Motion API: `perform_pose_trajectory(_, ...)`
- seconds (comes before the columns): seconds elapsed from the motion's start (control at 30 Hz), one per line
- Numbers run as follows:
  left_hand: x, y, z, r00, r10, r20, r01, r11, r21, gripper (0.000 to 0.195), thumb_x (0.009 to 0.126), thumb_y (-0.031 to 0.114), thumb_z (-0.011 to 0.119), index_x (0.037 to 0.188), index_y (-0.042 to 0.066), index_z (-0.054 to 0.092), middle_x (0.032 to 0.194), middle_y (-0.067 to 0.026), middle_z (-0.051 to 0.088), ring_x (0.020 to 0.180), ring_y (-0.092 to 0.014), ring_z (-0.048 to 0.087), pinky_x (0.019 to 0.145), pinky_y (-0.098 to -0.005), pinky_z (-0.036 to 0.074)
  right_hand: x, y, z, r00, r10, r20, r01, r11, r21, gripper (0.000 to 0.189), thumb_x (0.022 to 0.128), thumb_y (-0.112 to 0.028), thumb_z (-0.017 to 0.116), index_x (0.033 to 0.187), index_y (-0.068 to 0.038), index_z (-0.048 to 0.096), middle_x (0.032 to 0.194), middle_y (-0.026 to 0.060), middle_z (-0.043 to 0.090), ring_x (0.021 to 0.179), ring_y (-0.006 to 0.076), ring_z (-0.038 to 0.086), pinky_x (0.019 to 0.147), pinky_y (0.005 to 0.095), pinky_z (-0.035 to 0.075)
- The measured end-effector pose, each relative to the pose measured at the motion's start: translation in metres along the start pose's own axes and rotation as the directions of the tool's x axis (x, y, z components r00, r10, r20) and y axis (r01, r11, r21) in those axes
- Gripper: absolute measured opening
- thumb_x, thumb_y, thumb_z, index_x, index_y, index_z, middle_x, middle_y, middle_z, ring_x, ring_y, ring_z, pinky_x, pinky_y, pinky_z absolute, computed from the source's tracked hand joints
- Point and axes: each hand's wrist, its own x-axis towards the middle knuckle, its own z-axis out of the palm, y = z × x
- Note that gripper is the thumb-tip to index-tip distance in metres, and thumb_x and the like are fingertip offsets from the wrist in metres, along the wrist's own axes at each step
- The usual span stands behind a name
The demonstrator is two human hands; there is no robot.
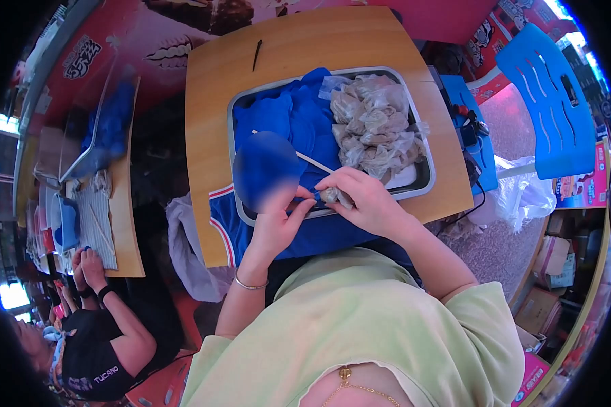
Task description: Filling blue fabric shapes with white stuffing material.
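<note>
My left hand [280, 216] is over the near rim of a metal tray [232, 147], thumb and fingertips pinched at a bit of blue cloth. A blurred oval hides part of this hand and the cloth behind it. Close by on the right, my right hand [369, 203] grips a small bundle in clear plastic [334, 196]. A thin pale stick [313, 162] runs from its fingers up to the left. Blue cloth pieces [305, 109] pile up in the tray's left side. Beside them lie several beige bundles in clear plastic bags [377, 114].
The tray stands on a wooden table [211, 102] with a dark slim pen-like item [257, 55]. A blue garment with red-and-white trim [226, 224] hangs over the near edge. A blue chair [550, 107] stands right. At left, a co-worker [99, 325] sits at another table [127, 229].
</note>
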Motion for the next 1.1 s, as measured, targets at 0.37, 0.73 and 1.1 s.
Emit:
perform_pose_trajectory(0.37,0.002,0.008,0.0,0.996,0.079,0.041,-0.084,0.983,0.16,0.014,0.077,-0.003,0.066,0.089,-0.003,0.06,0.084,-0.0115,0.057,0.073,-0.023,0.061,0.064,-0.0281,0.052,0.0,-0.002,0.0,0.993,0.12,-0.009,-0.121,0.989,-0.081,0.022,0.071,-0.008,0.074,0.086,-0.003,0.059,0.08,0.0102,0.058,0.072,0.0253,0.06,0.062,0.0326,0.047)
perform_pose_trajectory(0.73,0.003,-0.002,-0.002,0.999,0.046,0.007,-0.046,0.993,0.113,0.012,0.076,-0.005,0.066,0.087,-0.002,0.062,0.084,-0.0094,0.057,0.071,-0.018,0.06,0.06,-0.0251,0.049,0.004,-0.002,-0.009,0.985,0.165,0.051,-0.162,0.985,-0.062,0.015,0.074,-0.003,0.069,0.087,-0.004,0.062,0.079,0.0101,0.06,0.07,0.0234,0.06,0.062,0.0303,0.047)
perform_pose_trajectory(1.1,0.001,-0.002,-0.003,0.998,0.039,-0.044,-0.036,0.997,0.073,0.008,0.078,-0.001,0.066,0.085,-0.001,0.064,0.082,-0.0085,0.057,0.068,-0.019,0.059,0.058,-0.0263,0.048,0.007,-0.004,-0.008,0.989,0.128,0.078,-0.125,0.991,-0.051,0.014,0.076,-0.002,0.068,0.089,-0.002,0.062,0.085,0.0088,0.06,0.078,0.0206,0.063,0.066,0.0288,0.049)
